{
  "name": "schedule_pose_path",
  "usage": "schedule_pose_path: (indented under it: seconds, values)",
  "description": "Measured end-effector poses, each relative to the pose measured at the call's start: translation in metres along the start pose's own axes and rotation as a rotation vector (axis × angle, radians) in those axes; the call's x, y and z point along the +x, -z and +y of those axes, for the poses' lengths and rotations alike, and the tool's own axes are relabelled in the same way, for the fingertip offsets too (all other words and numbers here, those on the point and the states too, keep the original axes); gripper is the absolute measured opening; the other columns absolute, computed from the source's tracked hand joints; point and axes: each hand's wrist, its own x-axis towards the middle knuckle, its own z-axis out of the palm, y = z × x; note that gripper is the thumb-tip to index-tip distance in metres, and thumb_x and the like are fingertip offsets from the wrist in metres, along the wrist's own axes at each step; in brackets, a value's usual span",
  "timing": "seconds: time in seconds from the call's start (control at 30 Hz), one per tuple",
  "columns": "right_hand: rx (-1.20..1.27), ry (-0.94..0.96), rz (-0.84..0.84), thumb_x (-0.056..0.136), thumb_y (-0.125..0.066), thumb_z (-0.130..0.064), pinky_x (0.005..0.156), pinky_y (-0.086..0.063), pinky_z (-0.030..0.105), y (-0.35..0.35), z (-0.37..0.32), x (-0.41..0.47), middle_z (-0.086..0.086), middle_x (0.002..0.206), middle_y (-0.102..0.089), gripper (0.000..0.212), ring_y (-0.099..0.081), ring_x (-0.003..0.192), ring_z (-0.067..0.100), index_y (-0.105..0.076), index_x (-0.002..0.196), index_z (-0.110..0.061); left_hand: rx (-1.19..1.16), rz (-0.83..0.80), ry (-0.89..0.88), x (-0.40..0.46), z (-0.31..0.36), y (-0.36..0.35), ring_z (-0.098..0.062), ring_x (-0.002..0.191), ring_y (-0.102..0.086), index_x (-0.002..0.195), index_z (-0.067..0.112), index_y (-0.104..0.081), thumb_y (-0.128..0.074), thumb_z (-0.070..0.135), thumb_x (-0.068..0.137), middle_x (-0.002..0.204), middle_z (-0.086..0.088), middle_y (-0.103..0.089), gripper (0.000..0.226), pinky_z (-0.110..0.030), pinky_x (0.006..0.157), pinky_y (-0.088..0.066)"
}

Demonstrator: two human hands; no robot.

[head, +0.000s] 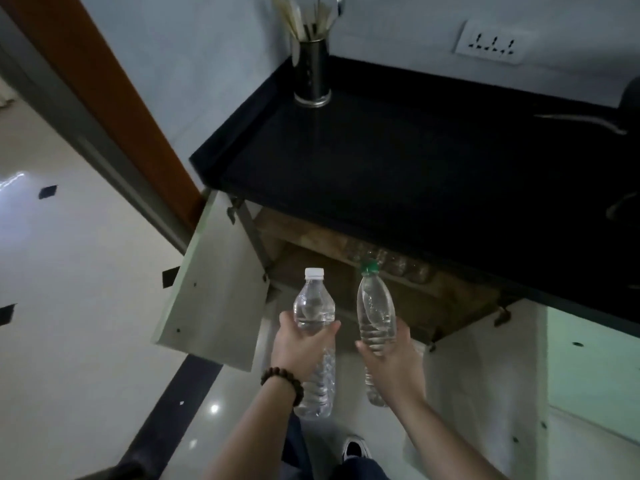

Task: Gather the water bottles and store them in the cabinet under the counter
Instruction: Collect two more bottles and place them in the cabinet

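My left hand (300,348) grips a clear water bottle with a white cap (314,306) around its middle, held upright. My right hand (391,358) grips a second clear bottle with a green cap (375,306), tilted slightly left. Both bottles hang in front of the open cabinet (346,271) under the black counter (415,161). Both cabinet doors stand open: the left door (214,292) swung out left, the right door (485,375) swung out right. Inside, on the wooden shelf, several clear bottles (391,261) lie in a row in the dark.
A steel utensil holder (311,71) with spoons stands at the counter's back left corner. A wall socket (491,43) is on the back wall. A cord (581,121) lies on the counter at right. Glossy tiled floor (69,271) stretches left. My shoe (355,448) is below.
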Motion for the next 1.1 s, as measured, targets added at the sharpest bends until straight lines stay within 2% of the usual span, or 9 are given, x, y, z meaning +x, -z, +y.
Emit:
schedule_pose_path:
  seconds: [0.13,0.27,0.43,0.6,0.7,0.87,0.93,1.0,1.1]
  values:
    - [0.003,-0.104,0.047,0.077,-0.071,-0.045,0.067,-0.046,0.029,-0.037,0.009,0.038,-0.012,0.098,-0.061,0.06,-0.061,0.082,0.012,-0.039,0.126,-0.029,-0.027,-0.141,0.027,0.073,-0.001,-0.007,-0.016,0.085,-0.068,0.109,0.019,-0.048,-0.081,0.031,0.075,0.101,0.0,-0.065,0.05,-0.03,0.067,-0.055]
    - [0.104,-0.128,0.115,0.078,-0.073,-0.038,0.061,-0.044,0.025,-0.077,0.031,0.096,-0.007,0.099,-0.064,0.055,-0.06,0.077,0.01,-0.04,0.121,-0.028,-0.047,-0.226,0.005,0.163,-0.011,-0.027,-0.025,0.088,-0.069,0.118,0.015,-0.045,-0.076,0.03,0.075,0.099,-0.007,-0.067,0.055,-0.048,0.084,-0.057]
    - [0.295,-0.053,0.221,0.079,-0.075,-0.024,0.078,-0.05,0.031,-0.113,0.06,0.192,-0.004,0.101,-0.062,0.061,-0.063,0.095,0.019,-0.043,0.131,-0.018,-0.03,-0.352,-0.08,0.268,-0.014,-0.055,-0.024,0.098,-0.063,0.123,0.025,-0.049,-0.068,0.034,0.086,0.109,-0.004,-0.064,0.042,-0.043,0.083,-0.05]
    - [0.398,-0.048,0.253,0.084,-0.069,-0.024,0.082,-0.051,0.037,-0.114,0.051,0.257,-0.009,0.097,-0.056,0.052,-0.059,0.09,0.013,-0.044,0.129,-0.028,0.007,-0.287,-0.232,0.342,0.004,-0.079,-0.02,0.09,-0.063,0.118,0.025,-0.052,-0.071,0.042,0.082,0.102,0.0,-0.063,0.044,-0.045,0.086,-0.052]
    - [0.442,-0.066,0.237,0.089,-0.062,-0.028,0.092,-0.048,0.041,-0.11,0.039,0.288,0.0,0.109,-0.059,0.042,-0.059,0.099,0.018,-0.048,0.128,-0.024,0.006,-0.271,-0.294,0.369,0.019,-0.091,-0.017,0.084,-0.059,0.11,0.025,-0.047,-0.074,0.051,0.077,0.095,0.002,-0.059,0.05,-0.041,0.078,-0.05]
    - [0.306,0.007,0.267,0.085,-0.066,-0.038,0.087,-0.05,0.037,-0.114,0.027,0.324,-0.002,0.102,-0.057,0.041,-0.056,0.092,0.017,-0.053,0.12,-0.022,0.077,-0.278,-0.374,0.391,0.039,-0.114,-0.022,0.094,-0.06,0.108,0.025,-0.054,-0.076,0.065,0.066,0.102,0.0,-0.062,0.061,-0.039,0.08,-0.045]
    - [0.215,0.023,0.275,0.087,-0.062,-0.038,0.084,-0.051,0.039,-0.115,0.025,0.336,0.005,0.099,-0.062,0.017,-0.059,0.086,0.017,-0.055,0.095,-0.025,0.095,-0.289,-0.4,0.401,0.043,-0.122,-0.021,0.095,-0.061,0.103,0.02,-0.057,-0.074,0.063,0.069,0.102,-0.001,-0.064,0.057,-0.036,0.081,-0.046]
    - [0.163,0.033,0.283,0.09,-0.058,-0.036,0.082,-0.051,0.038,-0.117,0.025,0.346,0.008,0.091,-0.06,0.017,-0.058,0.079,0.018,-0.048,0.08,-0.026,0.12,-0.308,-0.419,0.41,0.044,-0.129,-0.019,0.092,-0.063,0.107,0.02,-0.062,-0.075,0.062,0.069,0.101,0.0,-0.066,0.058,-0.034,0.078,-0.049]
    - [0.115,0.03,0.287,0.088,-0.061,-0.04,0.083,-0.049,0.034,-0.12,0.024,0.355,0.003,0.097,-0.059,0.028,-0.057,0.088,0.019,-0.055,0.105,-0.019,0.156,-0.347,-0.453,0.417,0.034,-0.134,-0.013,0.083,-0.06,0.103,0.026,-0.062,-0.074,0.054,0.075,0.097,0.003,-0.065,0.041,-0.028,0.066,-0.045]
